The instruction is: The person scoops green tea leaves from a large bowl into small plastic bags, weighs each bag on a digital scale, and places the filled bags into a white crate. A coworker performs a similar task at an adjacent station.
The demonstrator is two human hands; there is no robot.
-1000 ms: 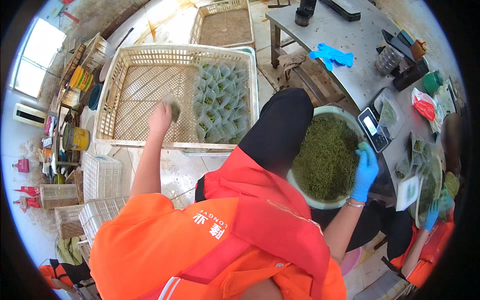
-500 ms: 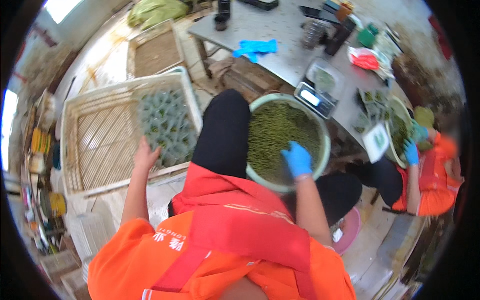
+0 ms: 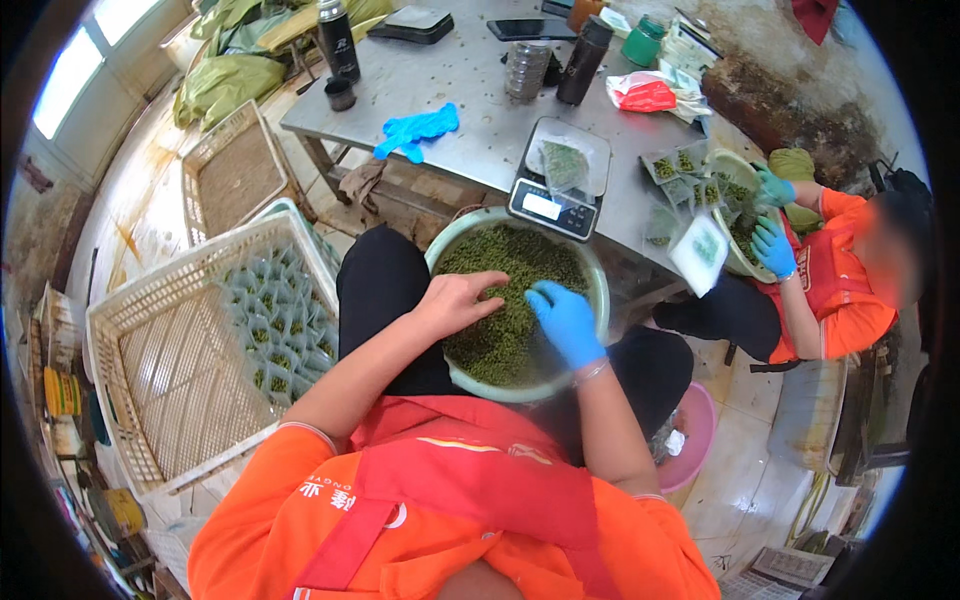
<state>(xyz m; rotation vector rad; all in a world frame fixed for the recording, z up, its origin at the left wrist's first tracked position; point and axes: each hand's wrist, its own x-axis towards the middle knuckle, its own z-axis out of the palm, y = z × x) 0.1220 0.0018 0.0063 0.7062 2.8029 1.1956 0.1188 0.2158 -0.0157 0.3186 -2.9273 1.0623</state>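
A round pale-green basin (image 3: 603, 300) sits between my legs, filled with small green peppercorn-like grains (image 3: 500, 352). My bare left hand (image 3: 462, 302) hovers over the grains, thumb and fingers apart, with nothing visible between them. Facing it, my right hand (image 3: 568, 326) wears a blue glove; its fingers are bent together close above the grains, and whatever they hold is hidden. Just beyond the basin, a digital scale (image 3: 556, 208) carries a clear bag (image 3: 565, 165) with some green grains inside.
At my left, a slatted plastic crate (image 3: 170, 400) holds several filled clear bags (image 3: 280, 320). Bottles and a blue glove (image 3: 418, 130) lie on the metal table (image 3: 480, 90). A co-worker (image 3: 840, 270) at the right handles another basin. A pink basin (image 3: 690, 440) stands beside my right leg.
My left hand has left the bags in the crate and come right, over the basin. The view has shifted, showing more of the table. The co-worker's hands have moved at their basin.
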